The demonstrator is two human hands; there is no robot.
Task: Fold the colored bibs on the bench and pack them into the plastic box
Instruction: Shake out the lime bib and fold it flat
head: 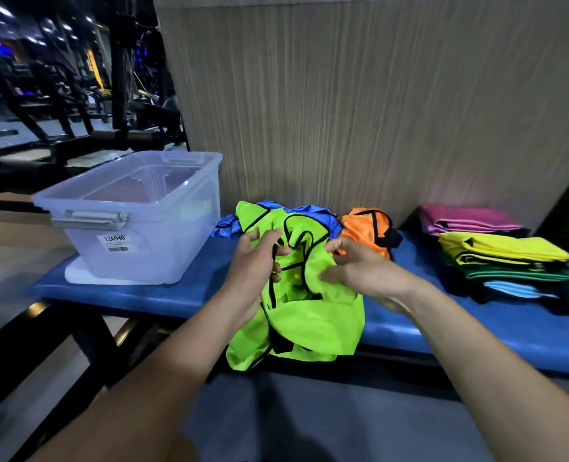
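A crumpled lime-green bib [309, 315] with black trim lies on the blue bench [459, 325] and hangs over its front edge. My left hand [256, 265] grips the bib's left side with curled fingers. My right hand [359, 268] pinches the fabric on its right side. Behind the green bib lie a blue bib [226, 226] and an orange bib [366, 228], both unfolded. The clear plastic box [136, 215] stands open at the bench's left end and looks empty.
A stack of folded bibs [503, 251] in pink, yellow, green and light blue sits at the bench's right end. A ribbed wall panel [359, 95] rises right behind the bench. Dark gym machines [59, 95] stand at the back left.
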